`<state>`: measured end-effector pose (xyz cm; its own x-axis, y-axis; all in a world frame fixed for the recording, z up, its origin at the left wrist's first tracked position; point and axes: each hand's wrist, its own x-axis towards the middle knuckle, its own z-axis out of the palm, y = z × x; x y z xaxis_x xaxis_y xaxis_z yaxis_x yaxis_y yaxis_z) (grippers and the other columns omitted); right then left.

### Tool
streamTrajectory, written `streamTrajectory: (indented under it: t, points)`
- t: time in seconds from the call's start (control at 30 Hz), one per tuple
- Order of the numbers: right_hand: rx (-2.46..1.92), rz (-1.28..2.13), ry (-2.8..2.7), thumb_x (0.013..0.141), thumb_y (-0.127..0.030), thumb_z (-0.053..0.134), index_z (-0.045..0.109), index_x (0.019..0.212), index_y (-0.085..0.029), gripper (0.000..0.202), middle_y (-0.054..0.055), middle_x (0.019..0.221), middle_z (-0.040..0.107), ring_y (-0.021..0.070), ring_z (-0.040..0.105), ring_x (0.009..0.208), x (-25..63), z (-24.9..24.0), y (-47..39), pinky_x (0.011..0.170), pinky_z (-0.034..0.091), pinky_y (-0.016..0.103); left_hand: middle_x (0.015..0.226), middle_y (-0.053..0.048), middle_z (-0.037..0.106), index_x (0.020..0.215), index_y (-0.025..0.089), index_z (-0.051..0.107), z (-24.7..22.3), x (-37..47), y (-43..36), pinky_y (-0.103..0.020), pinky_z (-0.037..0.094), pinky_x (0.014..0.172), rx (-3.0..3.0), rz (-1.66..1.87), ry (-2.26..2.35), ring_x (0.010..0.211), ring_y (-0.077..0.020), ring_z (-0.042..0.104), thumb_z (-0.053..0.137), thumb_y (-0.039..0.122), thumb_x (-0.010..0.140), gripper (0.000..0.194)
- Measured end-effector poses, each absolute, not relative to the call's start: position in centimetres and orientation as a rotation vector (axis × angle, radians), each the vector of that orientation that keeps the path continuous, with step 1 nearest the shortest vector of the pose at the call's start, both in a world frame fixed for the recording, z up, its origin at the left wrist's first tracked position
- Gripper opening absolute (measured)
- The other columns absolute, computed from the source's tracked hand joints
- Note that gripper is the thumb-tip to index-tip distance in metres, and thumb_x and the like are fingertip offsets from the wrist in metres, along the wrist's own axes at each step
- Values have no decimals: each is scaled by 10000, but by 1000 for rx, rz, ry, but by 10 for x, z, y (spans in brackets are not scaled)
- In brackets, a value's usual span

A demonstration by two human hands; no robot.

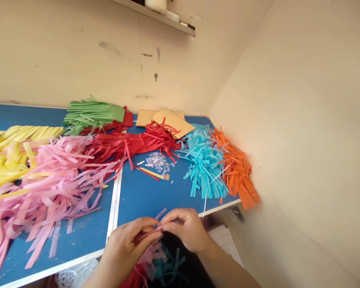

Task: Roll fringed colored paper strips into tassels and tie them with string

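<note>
Near the table's front edge, my left hand [132,240] pinches a pink paper strip [154,231] between thumb and fingers. My right hand [184,228] meets it at the fingertips, closed on the end of the same strip. Below them hang pink fringes [153,254], with red and teal ones, over the lap. A thin white string [211,182] runs from the right-hand fringes down behind my right hand. On the blue table [141,198], small clear pieces [159,161] lie in a pile beyond the hands.
Pink fringes [57,168] and yellow ones [9,156] cover the left. Green fringes [93,114], red fringes [117,144] and tan sheets [174,122] lie at the back. Turquoise [202,160] and orange fringes [237,168] lie right, beside the wall. A shelf [165,19] hangs above.
</note>
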<state>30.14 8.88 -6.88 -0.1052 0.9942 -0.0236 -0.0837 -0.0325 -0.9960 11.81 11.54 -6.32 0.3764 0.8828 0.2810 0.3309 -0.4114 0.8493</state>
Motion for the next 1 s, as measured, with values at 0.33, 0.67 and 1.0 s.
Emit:
streamTrajectory:
  t: [0.33, 0.67, 1.0]
  points:
    - [-1142, 820, -1541, 917, -210, 627, 660, 823, -203, 100, 12, 806, 712, 140, 660, 766, 298, -57, 83, 763, 491, 246, 773, 25, 752, 835, 242, 690, -56, 117, 115, -125, 552, 641, 2161, 1182, 1037, 690, -98, 720, 640, 387, 876, 159]
    - [-1142, 621, -1630, 907, -141, 610, 643, 870, -217, 91, 16, 829, 734, 152, 675, 775, 296, -48, 77, 763, 494, 282, 831, -2, 761, 921, 210, 683, -58, 123, 107, -214, 591, 835, 2286, 1349, 901, 846, -138, 739, 625, 169, 867, 89]
    - [-1166, 453, -1713, 910, -114, 586, 602, 857, -222, 121, 16, 796, 729, 149, 676, 739, 296, -47, 74, 724, 477, 292, 799, 7, 768, 870, 238, 680, -57, 128, 105, -227, 590, 832, 2245, 1294, 928, 832, -159, 748, 638, 185, 849, 70]
